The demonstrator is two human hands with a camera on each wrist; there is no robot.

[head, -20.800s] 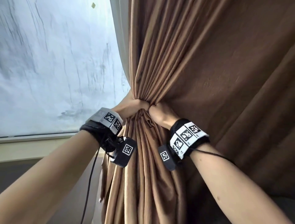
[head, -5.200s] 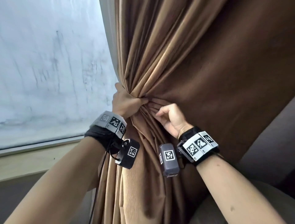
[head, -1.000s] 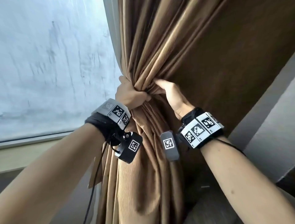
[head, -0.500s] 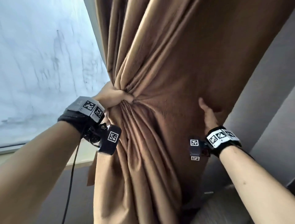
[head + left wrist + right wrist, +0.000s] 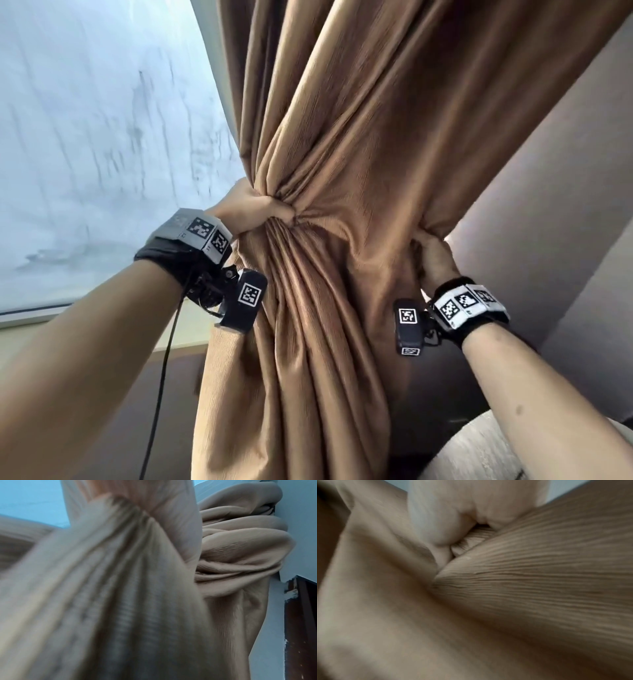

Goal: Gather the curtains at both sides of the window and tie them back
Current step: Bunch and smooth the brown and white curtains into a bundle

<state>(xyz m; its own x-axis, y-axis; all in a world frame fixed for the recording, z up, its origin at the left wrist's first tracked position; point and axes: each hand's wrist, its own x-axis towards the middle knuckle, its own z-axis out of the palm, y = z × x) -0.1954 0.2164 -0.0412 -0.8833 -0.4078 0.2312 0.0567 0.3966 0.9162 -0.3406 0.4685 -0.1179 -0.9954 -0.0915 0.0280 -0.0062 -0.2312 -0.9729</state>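
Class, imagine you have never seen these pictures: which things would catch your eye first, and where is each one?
First, the brown curtain filling the middle of the head view, its folds pinched into a waist. The left hand grips that bunch beside the pale window, while the right hand holds the curtain's far edge by the wall. Black-and-white coded bands mark both wrists.

Brown curtain [image 5: 342, 171], warm tan where light falls, darker brown in deep folds; fine ribbed texture along the cloth. In left wrist view, same curtain [image 5: 240, 545] pale beige. In right wrist view, curtain [image 5: 539, 581] dull tan with thin ribbed lines. Window [image 5: 102, 137] pale blue-white with grey streaks. Wrist bands [image 5: 202, 233] grey and black, with black-and-white square code patterns. Black small cameras [image 5: 407, 325], each with one white-and-black code square. Wall [image 5: 565, 205] dull grey-mauve. Sill [image 5: 34, 329] pale cream-green.
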